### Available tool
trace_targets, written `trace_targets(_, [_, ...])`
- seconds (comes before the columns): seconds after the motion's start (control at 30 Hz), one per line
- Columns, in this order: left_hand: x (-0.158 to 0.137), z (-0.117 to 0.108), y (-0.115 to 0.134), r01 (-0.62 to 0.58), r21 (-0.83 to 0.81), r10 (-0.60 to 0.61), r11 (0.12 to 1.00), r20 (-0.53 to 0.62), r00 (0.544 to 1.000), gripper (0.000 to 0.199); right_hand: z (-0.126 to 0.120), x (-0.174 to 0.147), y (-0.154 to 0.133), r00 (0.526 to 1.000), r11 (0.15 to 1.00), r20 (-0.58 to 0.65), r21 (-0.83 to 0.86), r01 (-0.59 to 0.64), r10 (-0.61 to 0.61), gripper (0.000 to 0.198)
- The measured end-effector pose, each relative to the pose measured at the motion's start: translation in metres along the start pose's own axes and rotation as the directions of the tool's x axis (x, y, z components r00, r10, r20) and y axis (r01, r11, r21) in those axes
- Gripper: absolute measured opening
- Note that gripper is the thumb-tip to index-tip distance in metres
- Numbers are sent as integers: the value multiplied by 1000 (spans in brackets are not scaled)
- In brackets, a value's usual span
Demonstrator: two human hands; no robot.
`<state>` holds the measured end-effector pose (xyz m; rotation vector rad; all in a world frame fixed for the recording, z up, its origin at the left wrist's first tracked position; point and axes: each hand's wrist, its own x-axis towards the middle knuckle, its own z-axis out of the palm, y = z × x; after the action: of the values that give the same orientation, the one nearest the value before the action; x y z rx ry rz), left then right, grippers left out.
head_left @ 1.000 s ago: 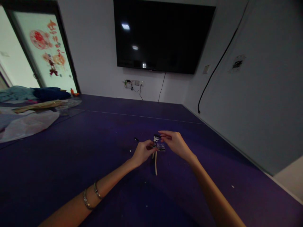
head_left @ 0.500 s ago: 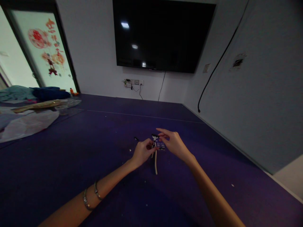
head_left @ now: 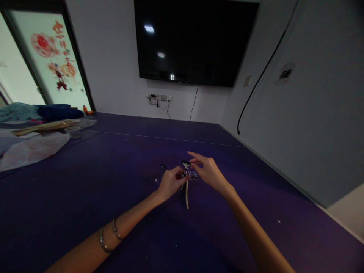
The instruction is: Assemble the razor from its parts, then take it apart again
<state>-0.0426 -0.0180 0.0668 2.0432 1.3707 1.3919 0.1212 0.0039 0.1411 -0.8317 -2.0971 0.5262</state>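
Observation:
A small slim thing with a metallic neck and a pale, narrow handle-like strip [head_left: 187, 197] stands between my hands, its exact kind too small to tell. My left hand [head_left: 170, 183] is closed round its middle, thumb and fingers pinching. At its upper end sits a short black bar [head_left: 186, 162]. My right hand [head_left: 209, 170] pinches the right end of this bar with its thumb and bent fingers, while the index finger stretches out above. A small clear packet with light markings [head_left: 193, 175] lies just behind, between the hands. To the left rests a small black piece [head_left: 163, 166].
The purple surface [head_left: 113, 197] carries a few white scraps, one at the right [head_left: 279, 221]. Plastic bags [head_left: 36, 149] and folded cloths [head_left: 59, 112] lie at the far left. A television [head_left: 196, 41] hangs on the wall behind, and a black cable [head_left: 260, 77] dangles at the right.
Both hands keep nearly the same grip and place. The whole view has shifted very slightly; the right index finger is raised a touch.

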Motion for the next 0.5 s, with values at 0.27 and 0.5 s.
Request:
trace_targets(0.27, [0, -2, 1, 13, 35, -13, 999, 5, 1000, 23, 0, -1, -4, 996, 991, 39, -108, 80, -76, 40])
trace_targets(0.5, [0, -2, 1, 19, 25, -19, 999, -1, 1000, 28, -5, -4, -13, 985, 923, 81, -345, 169, -151, 24])
